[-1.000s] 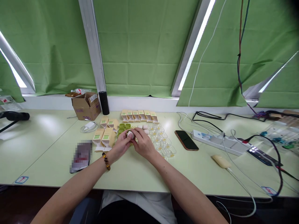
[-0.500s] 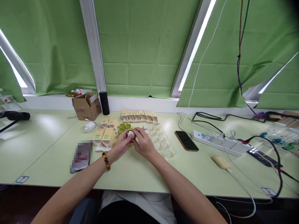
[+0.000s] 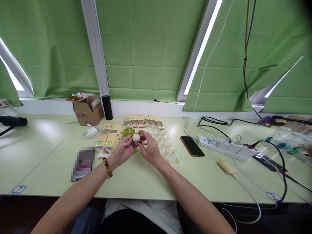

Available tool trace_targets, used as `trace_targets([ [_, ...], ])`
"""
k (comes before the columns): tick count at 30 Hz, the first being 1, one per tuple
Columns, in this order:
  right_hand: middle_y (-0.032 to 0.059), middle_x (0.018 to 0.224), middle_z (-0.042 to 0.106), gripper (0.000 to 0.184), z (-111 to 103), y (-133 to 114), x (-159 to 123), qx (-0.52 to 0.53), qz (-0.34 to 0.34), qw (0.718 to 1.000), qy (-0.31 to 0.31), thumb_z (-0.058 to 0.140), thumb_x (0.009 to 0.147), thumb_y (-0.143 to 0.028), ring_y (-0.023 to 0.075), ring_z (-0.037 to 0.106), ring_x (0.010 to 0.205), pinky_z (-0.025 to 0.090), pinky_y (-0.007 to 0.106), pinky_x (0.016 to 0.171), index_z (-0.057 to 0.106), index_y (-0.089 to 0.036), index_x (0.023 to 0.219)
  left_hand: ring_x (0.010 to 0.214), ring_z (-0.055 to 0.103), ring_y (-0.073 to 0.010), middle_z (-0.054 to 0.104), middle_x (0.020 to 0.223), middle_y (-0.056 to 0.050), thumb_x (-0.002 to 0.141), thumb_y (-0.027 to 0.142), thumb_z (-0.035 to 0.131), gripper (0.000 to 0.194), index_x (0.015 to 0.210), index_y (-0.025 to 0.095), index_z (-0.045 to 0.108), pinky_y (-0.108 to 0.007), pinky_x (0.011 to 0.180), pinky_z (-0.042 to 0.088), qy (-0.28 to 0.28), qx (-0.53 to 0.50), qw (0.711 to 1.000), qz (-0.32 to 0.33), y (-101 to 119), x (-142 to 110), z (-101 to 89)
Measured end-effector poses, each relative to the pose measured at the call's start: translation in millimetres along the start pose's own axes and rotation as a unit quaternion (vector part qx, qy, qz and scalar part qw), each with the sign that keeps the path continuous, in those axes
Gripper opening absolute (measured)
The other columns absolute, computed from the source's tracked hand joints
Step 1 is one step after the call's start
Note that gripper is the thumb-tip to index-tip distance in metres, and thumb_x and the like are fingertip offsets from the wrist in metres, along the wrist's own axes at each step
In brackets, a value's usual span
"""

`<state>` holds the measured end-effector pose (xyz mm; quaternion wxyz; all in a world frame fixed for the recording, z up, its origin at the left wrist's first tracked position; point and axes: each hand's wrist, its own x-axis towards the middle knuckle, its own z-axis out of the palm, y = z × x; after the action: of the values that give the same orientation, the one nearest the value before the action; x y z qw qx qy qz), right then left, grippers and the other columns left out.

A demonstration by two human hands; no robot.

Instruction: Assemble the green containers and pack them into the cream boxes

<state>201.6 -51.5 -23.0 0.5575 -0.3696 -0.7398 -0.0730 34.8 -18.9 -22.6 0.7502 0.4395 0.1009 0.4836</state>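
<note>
Between both hands, above the table, is a small dark-green, gold-rimmed cup (image 3: 136, 138) with a smooth pinkish-white piece inside, facing up. My left hand (image 3: 122, 150) pinches its left side with thumb and fingers. From the other side my right hand (image 3: 150, 149) grips the cup's right edge. Several small green cups (image 3: 125, 131) stand just behind the hands, partly hidden. To the right, clear plastic covers (image 3: 167, 146) with yellow marks lie in rows. Another pinkish-white piece (image 3: 150, 132) shows behind my right fingers.
Cream cartons (image 3: 110, 144) with green labels stand left of the hands; more cartons (image 3: 143, 121) line the back. A phone (image 3: 192, 146) and a power strip (image 3: 225, 149) with cables lie right. A cardboard box (image 3: 88, 112) and black cylinder (image 3: 107, 108) stand at back left.
The cup has turned so its opening and the pinkish-white piece face up more plainly. My fingers have moved out to the cup's sides. The whole view has shifted slightly.
</note>
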Motion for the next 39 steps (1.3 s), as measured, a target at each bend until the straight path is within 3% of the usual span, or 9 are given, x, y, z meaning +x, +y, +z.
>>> trace_targets([
  [4, 0.0154, 0.134, 0.066, 0.048, -4.4, 2.4, 1.9, -0.016, -0.009, 1.0, 0.004, 0.061, 0.1, -0.018, 0.0269, 0.068, 0.112, 0.064, 0.044, 0.09, 0.054, -0.024, 0.147, 0.109, 0.07, -0.0196, 0.072, 0.123, -0.012, 0.089, 0.027, 0.082, 0.033, 0.117, 0.015, 0.072, -0.035, 0.103, 0.055, 0.003, 0.011, 1.0, 0.014, 0.5, 0.8, -1.4],
  [7, 0.0152, 0.132, 0.064, 0.042, -8.1, 3.9, 3.1, -0.078, -0.031, 0.996, 0.01, 0.058, 0.1, -0.016, 0.0277, 0.066, 0.108, 0.064, 0.044, 0.083, 0.065, -0.027, 0.139, 0.114, 0.07, -0.021, 0.072, 0.125, -0.012, 0.086, 0.027, 0.085, 0.036, 0.118, 0.015, 0.073, -0.036, 0.106, 0.054, 0.01, 0.031, 0.999, 0.032, 0.4, 2.6, -3.9],
  [13, 0.012, 0.106, 0.066, 0.014, -22.9, -2.4, 12.6, -0.103, -0.067, 0.991, 0.053, 0.065, 0.093, -0.016, 0.0267, 0.063, 0.098, 0.059, 0.039, 0.071, 0.076, -0.024, 0.094, 0.117, 0.068, -0.0195, 0.073, 0.127, -0.01, 0.076, 0.026, 0.093, 0.056, 0.127, 0.019, 0.072, -0.031, 0.105, 0.053, 0.062, 0.087, 0.992, 0.069, 1.2, 4.3, -10.4],
  [19, 0.009, 0.099, 0.074, 0.016, -58.2, -11.2, 29.5, -0.112, -0.018, 0.992, 0.063, 0.059, 0.097, -0.016, 0.0249, 0.07, 0.093, 0.059, 0.039, 0.074, 0.073, -0.023, 0.098, 0.1, 0.07, -0.0173, 0.074, 0.115, -0.007, 0.075, 0.026, 0.093, 0.056, 0.127, 0.024, 0.071, -0.035, 0.093, 0.057, 0.105, 0.173, 0.972, 0.12, 4.9, 2.5, -6.5],
  [24, 0.006, 0.101, 0.077, 0.01, -105.8, -12.1, 15.9, -0.158, 0.096, 0.982, -0.03, 0.062, 0.096, -0.021, 0.0221, 0.071, 0.083, 0.055, 0.034, 0.067, 0.072, -0.023, 0.099, 0.118, 0.064, -0.0211, 0.065, 0.128, -0.008, 0.075, 0.021, 0.089, 0.049, 0.123, 0.024, 0.076, -0.036, 0.106, 0.052, 0.124, 0.288, 0.925, 0.213, 4.8, 2.0, -3.7],
  [27, 0.0056, 0.097, 0.076, 0.007, -132.6, -8.9, -9.3, -0.199, 0.124, 0.968, -0.085, 0.066, 0.094, -0.022, 0.0236, 0.069, 0.081, 0.053, 0.036, 0.065, 0.071, -0.023, 0.098, 0.12, 0.061, -0.0231, 0.063, 0.127, -0.008, 0.075, 0.023, 0.089, 0.051, 0.124, 0.024, 0.077, -0.036, 0.107, 0.051, 0.128, 0.345, 0.903, 0.222, 4.3, 1.4, -5.2],
  [30, 0.0078, 0.103, 0.075, 0.014, -151.4, -7.6, -37.7, -0.217, 0.127, 0.955, -0.156, 0.064, 0.094, -0.017, 0.0273, 0.068, 0.095, 0.056, 0.042, 0.08, 0.072, -0.023, 0.104, 0.115, 0.062, -0.0232, 0.063, 0.126, -0.008, 0.077, 0.028, 0.086, 0.05, 0.126, 0.025, 0.076, -0.036, 0.101, 0.052, 0.136, 0.433, 0.867, 0.207, 5.7, -0.9, -5.6],
  [34, 0.0109, 0.112, 0.071, 0.024, -160.3, -10.0, -64.9, -0.236, 0.126, 0.938, -0.221, 0.066, 0.091, -0.011, 0.0303, 0.062, 0.105, 0.055, 0.046, 0.089, 0.074, -0.023, 0.11, 0.111, 0.063, -0.023, 0.064, 0.125, -0.008, 0.082, 0.034, 0.083, 0.05, 0.13, 0.026, 0.073, -0.035, 0.095, 0.052, 0.131, 0.522, 0.818, 0.203, 7.8, -3.6, -3.9],
  [39, 0.013, 0.118, 0.067, 0.024, -150.5, -8.8, -74.7, -0.27, 0.11, 0.928, -0.232, 0.071, 0.09, -0.01, 0.0322, 0.056, 0.109, 0.051, 0.049, 0.094, 0.078, -0.022, 0.109, 0.117, 0.062, -0.0265, 0.066, 0.123, -0.008, 0.081, 0.041, 0.086, 0.049, 0.126, 0.027, 0.075, -0.04, 0.102, 0.05, 0.105, 0.553, 0.797, 0.22, 4.8, -2.5, -6.8],
])
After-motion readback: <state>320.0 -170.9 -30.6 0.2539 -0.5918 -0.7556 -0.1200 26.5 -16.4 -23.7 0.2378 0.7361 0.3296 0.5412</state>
